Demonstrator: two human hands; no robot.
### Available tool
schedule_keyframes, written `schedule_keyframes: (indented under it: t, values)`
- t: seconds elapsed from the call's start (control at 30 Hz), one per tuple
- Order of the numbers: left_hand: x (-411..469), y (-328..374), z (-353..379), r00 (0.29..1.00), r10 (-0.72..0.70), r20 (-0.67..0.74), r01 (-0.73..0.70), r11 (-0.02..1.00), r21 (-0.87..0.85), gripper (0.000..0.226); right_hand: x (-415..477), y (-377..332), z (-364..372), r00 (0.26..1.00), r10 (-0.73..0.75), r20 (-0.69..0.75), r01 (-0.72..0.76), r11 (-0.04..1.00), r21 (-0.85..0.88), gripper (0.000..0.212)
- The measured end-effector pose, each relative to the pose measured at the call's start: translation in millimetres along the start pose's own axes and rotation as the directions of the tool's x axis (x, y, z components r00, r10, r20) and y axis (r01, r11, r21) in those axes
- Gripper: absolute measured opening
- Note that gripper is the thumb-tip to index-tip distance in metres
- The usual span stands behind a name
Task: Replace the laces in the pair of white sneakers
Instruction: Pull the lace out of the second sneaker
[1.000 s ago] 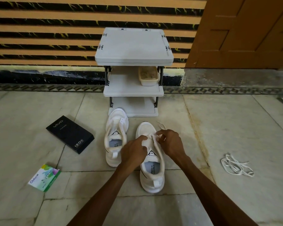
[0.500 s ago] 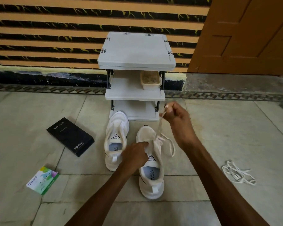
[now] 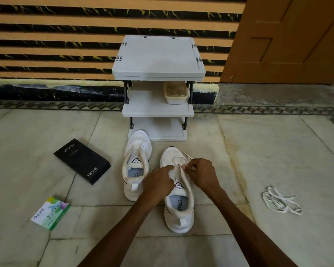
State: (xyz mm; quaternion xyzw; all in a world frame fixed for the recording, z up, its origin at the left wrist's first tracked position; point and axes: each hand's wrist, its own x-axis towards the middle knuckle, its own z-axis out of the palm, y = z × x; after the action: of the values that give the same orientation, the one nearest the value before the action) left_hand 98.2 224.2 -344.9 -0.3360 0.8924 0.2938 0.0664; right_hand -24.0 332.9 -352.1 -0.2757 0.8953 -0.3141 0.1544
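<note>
Lace [image 3: 181,160]: pinched in the right hand [image 3: 202,175], just over the eyelets of the nearer sneaker [image 3: 181,222], which is laid on the floor [image 3: 258,151] with its long axis pointed away. The sneaker's upper is gripped by the left hand [image 3: 158,182], alongside.

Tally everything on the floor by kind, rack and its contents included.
Sneakers: 2
Boxes: 2, black and green
Lace being threaded: 1
Loose lace pile: 1
Rack: 1
Tub on rack: 1
Total: 8
</note>
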Motion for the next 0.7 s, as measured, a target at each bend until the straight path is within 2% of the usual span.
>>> schedule_keyframes:
  t: [0.07,0.17,0.27,0.33,0.37,0.43,0.57,0.67,0.7]
  values:
    - [0,0,0,1.000,-0.006,0.001,0.006,1.000,0.004,0.057,3,-1,2,1.000,-0.009,-0.016,0.009,1.000,0.017,0.031]
    - [0,2,0,1.000,-0.012,0.005,0.012,1.000,0.001,0.057,9,-2,0,1.000,0.027,-0.013,-0.027,0.999,0.020,0.014]
    - [-1,2,0,1.000,-0.012,-0.004,0.012,1.000,-0.001,0.056,8,-3,-2,0.993,0.105,0.049,-0.112,0.976,0.188,0.014]
    - [-1,0,0,1.000,-0.006,-0.016,0.006,1.000,-0.002,0.055,4,-13,-13,0.979,0.178,0.096,-0.202,0.889,0.411,0.022]
    - [-1,-1,0,1.000,-0.005,-0.023,0.005,1.000,-0.003,0.054,3,-21,-22,0.979,0.168,0.111,-0.202,0.827,0.524,0.027]
    - [-1,-1,0,0.999,0.002,-0.040,-0.002,1.000,-0.002,0.054,2,-41,-47,0.994,0.068,0.084,-0.107,0.716,0.690,0.032]
    - [-2,-1,1,0.998,0.020,-0.063,-0.019,1.000,0.009,0.052,-1,-84,-94,0.985,-0.168,-0.048,0.138,0.583,0.801,0.028]
    - [-1,-1,2,0.997,0.031,-0.065,-0.030,0.999,0.015,0.051,-4,-94,-96,0.980,-0.196,-0.023,0.106,0.424,0.899,0.028]
    - [-1,0,2,0.997,0.031,-0.067,-0.030,0.999,0.015,0.052,-5,-92,-90,0.987,-0.160,0.005,0.063,0.415,0.908,0.026]
